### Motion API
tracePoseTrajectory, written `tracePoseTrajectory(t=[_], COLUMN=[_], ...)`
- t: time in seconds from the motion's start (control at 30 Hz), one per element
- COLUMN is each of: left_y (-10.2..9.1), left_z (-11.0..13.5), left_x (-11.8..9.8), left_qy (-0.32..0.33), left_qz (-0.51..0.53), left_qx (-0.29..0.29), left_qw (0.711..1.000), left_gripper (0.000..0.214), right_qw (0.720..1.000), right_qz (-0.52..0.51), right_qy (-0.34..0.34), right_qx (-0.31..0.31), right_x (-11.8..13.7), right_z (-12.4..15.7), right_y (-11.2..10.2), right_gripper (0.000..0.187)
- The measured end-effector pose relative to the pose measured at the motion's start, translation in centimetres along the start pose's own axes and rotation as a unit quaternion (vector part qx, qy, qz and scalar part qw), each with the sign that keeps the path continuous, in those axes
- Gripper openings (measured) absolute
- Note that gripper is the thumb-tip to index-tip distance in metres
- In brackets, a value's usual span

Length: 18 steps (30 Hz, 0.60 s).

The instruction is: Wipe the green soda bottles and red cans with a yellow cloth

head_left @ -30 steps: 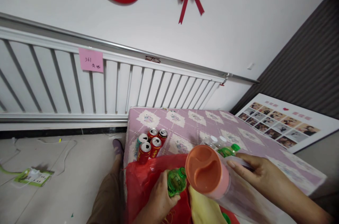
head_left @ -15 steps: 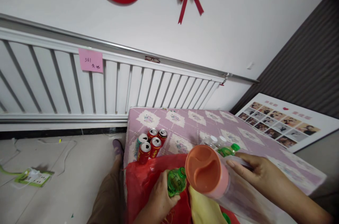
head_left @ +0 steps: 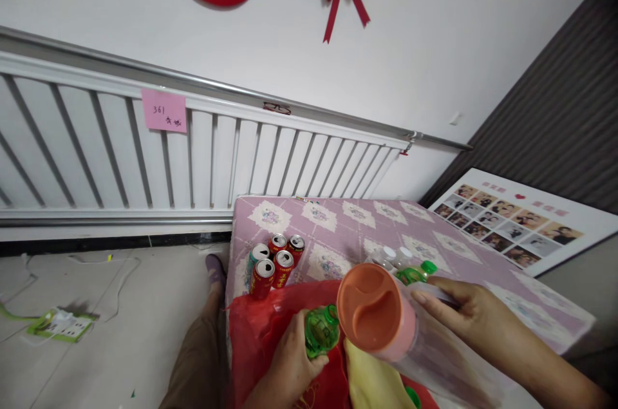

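Our left hand [head_left: 290, 367] is clenched around a green bottle [head_left: 319, 333], with the fingers wrapped over its lower part and its top poking out above the knuckles. The bottle sits just over the red bag [head_left: 255, 338] that spreads under and beside this hand.

Our right hand [head_left: 477, 322] grasps the orange-lidded container [head_left: 369, 315] by its clear body, fingers laid along the far side. The container is tilted on its side, and its lid faces us, touching the green bottle. A yellow cloth [head_left: 369, 386] lies beneath the container, between our two hands.

Beyond the left hand, a cluster of red cans [head_left: 273, 261] stands upright on the purple tablecloth [head_left: 338, 222]. Just past the right fingertips we see a green-capped bottle [head_left: 415, 275], and beside it two white-capped bottles [head_left: 393, 259].
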<state>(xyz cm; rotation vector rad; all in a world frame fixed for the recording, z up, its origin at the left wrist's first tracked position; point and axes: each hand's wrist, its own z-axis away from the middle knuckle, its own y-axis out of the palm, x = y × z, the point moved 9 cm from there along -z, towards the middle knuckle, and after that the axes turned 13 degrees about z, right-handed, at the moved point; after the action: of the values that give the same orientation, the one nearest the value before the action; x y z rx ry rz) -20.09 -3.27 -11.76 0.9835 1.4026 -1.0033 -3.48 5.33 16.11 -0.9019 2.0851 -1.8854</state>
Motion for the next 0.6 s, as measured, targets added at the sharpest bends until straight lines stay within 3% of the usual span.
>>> tracePoseTrajectory(t=[0.1,0.6], left_y=[0.04,0.03], left_z=[0.02,0.03], left_x=[0.01,0.14], left_qy=[0.001,-0.007], left_qz=[-0.005,-0.011], left_qx=[0.002,0.0], left_qw=[1.0,1.0], left_gripper=[0.076,0.077], right_qw=[0.998,0.998], right_qz=[0.004,0.027], right_qy=[-0.014,-0.022], right_qx=[0.06,0.048], right_x=[0.27,0.93], right_z=[0.1,-0.09], right_y=[0.83,0.47], right_gripper=[0.045,0.048])
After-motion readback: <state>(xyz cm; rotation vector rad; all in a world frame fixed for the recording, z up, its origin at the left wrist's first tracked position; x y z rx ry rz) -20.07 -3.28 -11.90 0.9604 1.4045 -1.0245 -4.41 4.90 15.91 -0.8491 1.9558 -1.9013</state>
